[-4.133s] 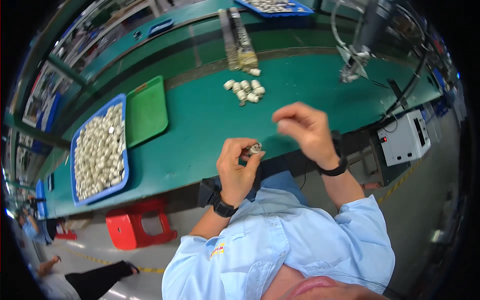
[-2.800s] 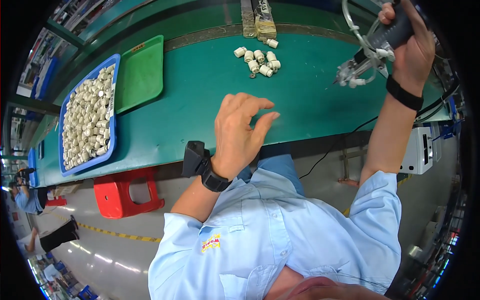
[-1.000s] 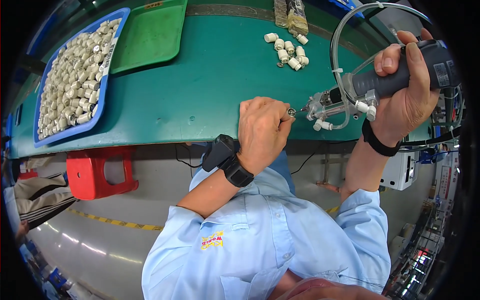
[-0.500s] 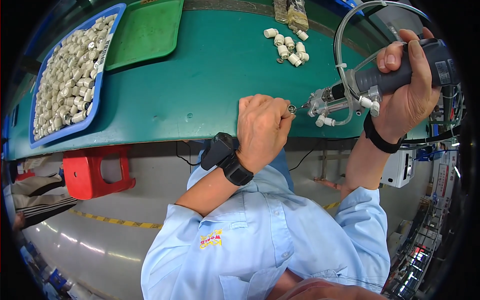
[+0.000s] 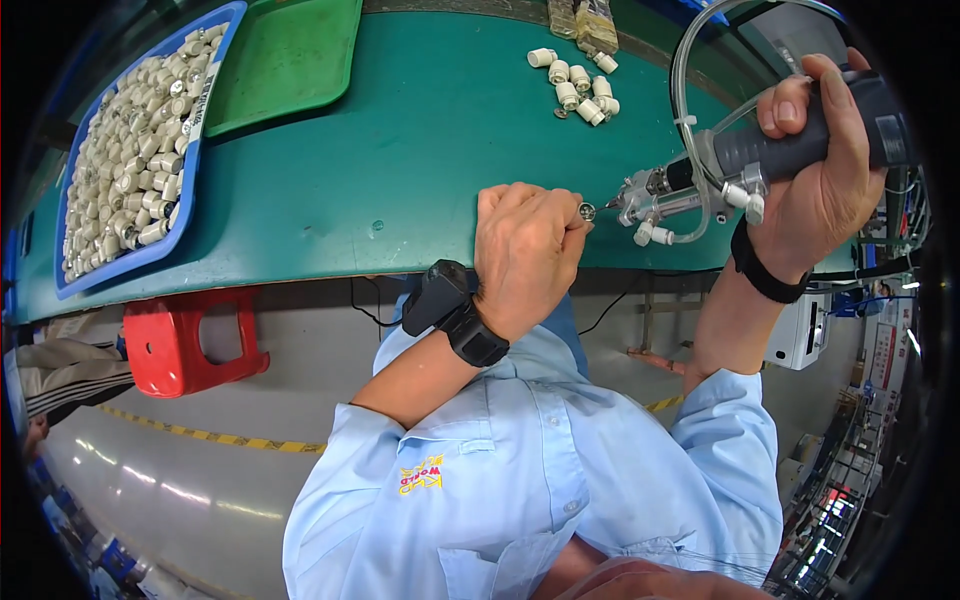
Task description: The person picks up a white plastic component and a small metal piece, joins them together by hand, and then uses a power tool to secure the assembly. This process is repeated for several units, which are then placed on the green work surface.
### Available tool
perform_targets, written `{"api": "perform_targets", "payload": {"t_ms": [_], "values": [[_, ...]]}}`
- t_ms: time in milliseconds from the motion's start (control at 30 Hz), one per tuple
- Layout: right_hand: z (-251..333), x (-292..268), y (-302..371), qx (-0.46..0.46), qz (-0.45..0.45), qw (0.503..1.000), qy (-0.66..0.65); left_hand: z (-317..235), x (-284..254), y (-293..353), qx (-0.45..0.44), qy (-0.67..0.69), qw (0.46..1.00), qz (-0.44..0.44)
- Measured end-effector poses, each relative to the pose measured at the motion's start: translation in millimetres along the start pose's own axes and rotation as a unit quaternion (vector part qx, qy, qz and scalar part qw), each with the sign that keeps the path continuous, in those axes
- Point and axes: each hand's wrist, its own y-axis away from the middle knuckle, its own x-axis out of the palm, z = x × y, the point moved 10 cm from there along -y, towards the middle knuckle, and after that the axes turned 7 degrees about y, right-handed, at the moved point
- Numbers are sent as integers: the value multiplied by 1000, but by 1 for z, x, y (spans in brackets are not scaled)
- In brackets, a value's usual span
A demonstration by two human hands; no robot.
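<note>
Here's the left hand [image 5: 528, 250], fingers curled, pinching a small round piece [image 5: 587, 212] at its fingertips, the metal end turned toward the right hand [image 5: 825, 190]. And that right hand is wrapped firmly around a grey power screwdriver [image 5: 745, 155], its thin tip pointing back at the piece, just beside it; whether the two touch is too small to tell. A black watch [image 5: 475, 335] sits on the left wrist, a black strap [image 5: 768, 270] on the right, and a clear hose [image 5: 680, 90] loops up between the hands.

Under it all, the green table [image 5: 430, 130]. Beyond the left hand and slightly to its right, a loose cluster of white pieces [image 5: 568, 95], with a wrapped block [image 5: 597, 28] just behind. Well off to the left hand's left, a blue tray [image 5: 185, 205] heaped with similar pieces, and a green tray [image 5: 285, 70] right alongside. Lower, on the floor to the left hand's left, a red stool [image 5: 170, 350]; past that, another person's legs [image 5: 75, 375].
</note>
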Motion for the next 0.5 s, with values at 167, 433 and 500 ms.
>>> {"api": "perform_targets", "payload": {"t_ms": [167, 433, 500], "values": [[-1, 5, 0, -5, 54, 998, -24, -1, -1, 0, 3, -4, 1000, -6], [4, 17, 3, -11, 69, 996, -59, -1, 1, 1, 5, 4, 1000, -2], [5, 19, 3, -19, 67, 996, -53, -2, 1, 1, 9, 3, 1000, -1]]}}
